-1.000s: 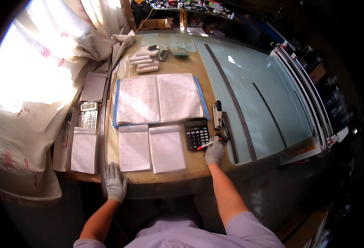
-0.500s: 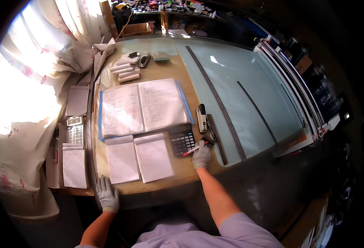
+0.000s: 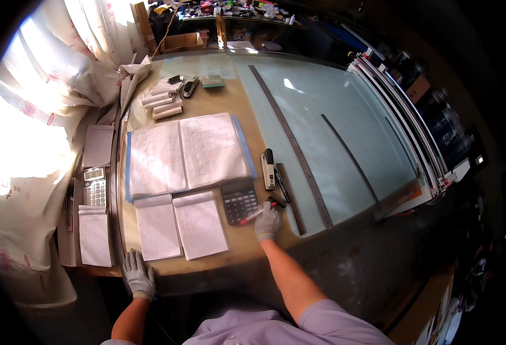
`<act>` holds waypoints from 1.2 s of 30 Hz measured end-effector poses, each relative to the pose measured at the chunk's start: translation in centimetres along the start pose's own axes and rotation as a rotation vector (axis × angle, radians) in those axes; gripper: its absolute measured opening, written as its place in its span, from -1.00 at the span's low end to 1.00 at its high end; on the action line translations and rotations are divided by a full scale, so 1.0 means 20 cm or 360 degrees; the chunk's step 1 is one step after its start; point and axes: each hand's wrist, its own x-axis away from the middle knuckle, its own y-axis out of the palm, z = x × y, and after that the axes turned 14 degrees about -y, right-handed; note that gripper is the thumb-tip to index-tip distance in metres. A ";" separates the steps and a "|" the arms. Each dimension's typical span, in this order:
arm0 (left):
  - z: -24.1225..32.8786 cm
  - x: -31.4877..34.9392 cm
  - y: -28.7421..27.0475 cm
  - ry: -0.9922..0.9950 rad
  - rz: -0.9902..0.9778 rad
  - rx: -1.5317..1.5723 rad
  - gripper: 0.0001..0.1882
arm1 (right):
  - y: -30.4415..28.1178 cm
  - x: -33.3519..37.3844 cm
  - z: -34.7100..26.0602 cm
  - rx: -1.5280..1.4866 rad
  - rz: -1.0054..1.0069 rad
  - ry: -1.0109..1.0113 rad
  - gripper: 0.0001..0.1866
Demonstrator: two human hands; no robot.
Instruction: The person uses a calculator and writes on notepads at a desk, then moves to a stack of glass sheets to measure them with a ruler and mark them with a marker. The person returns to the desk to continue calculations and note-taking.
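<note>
Curtains (image 3: 20, 218) are hanging on the far left, glowing with sun. Beside them, a silver calculator (image 3: 95, 194) is sitting just above a small notepad (image 3: 95, 238). The left hand (image 3: 139, 280), in a grey glove, is lying flat on the table (image 3: 244, 253) at its near left corner, holding nothing. Two white pads (image 3: 200, 229) are resting below a big open book (image 3: 214, 146). Next, a black calculator (image 3: 238, 202) is lying with a red and white pen (image 3: 254, 216) slanting over its bottom edge. The right hand (image 3: 268, 223), gloved too, is gripping that pen. I'm guessing the person is pausing with it by the keys; moving it is calling for a small lift, without bumping the little dark block (image 3: 276, 201) near the fingers. A stapler (image 3: 268, 171) is lying past that.

Glare is washing out the pages, so I'm not reading them. The glove is hiding part of the pen, and I'm not telling whether its tip is touching keys. Darkness is swallowing the far right.
</note>
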 end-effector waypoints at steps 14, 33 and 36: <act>-0.01 0.00 0.02 0.0005 0.0060 0.0081 -0.22 | -0.02 -0.02 -0.02 -0.0005 -0.0073 0.0047 -0.82; 0.01 0.00 -0.01 0.0011 0.0039 0.0079 -0.23 | -0.01 -0.01 -0.01 0.0033 -0.0024 0.0014 -0.83; 0.02 0.01 -0.03 0.0005 0.0058 0.0042 -0.25 | 0.00 0.00 0.00 0.0028 -0.0003 -0.0009 -0.83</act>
